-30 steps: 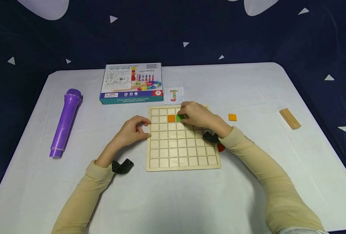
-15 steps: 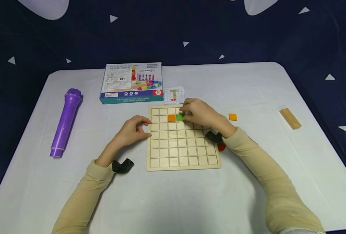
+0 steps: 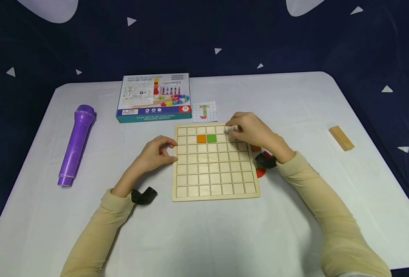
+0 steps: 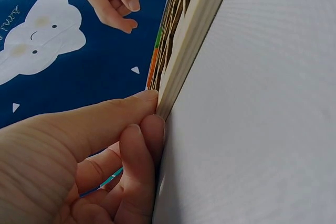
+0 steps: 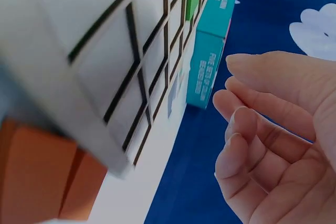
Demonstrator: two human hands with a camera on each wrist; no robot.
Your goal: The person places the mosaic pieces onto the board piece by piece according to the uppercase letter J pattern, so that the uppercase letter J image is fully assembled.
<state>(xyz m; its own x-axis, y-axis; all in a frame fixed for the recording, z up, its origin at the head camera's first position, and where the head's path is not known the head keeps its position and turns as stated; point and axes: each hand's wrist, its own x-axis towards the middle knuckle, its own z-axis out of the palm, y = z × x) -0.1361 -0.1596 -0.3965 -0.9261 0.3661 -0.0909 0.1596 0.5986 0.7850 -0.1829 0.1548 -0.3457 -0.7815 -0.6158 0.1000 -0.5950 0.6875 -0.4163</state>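
A pale wooden grid board [image 3: 208,179] lies flat on the white table. An orange square tile [image 3: 201,138] and a green square tile [image 3: 211,138] sit side by side in its second row from the back. At the board's left edge, my left hand [image 3: 156,154] rests its thumb and fingertips against the rim, thumb and index finger apart. My right hand [image 3: 253,129] hovers over the back right corner, fingers loosely bent, holding nothing; the right wrist view shows bare fingertips [image 5: 231,124]. Near my right wrist lie an orange piece [image 3: 256,147] and a red piece [image 3: 260,172], partly covered.
A patterned card [image 3: 205,111] lies behind the board, beside a beaded-toy box [image 3: 154,98]. Far left is a purple microphone-shaped tube [image 3: 76,144]. A wooden block [image 3: 341,138] lies at far right.
My right hand has let go of the green tile and moved right, toward the board's back right corner. The green tile stays in its cell. My left hand has kept its place.
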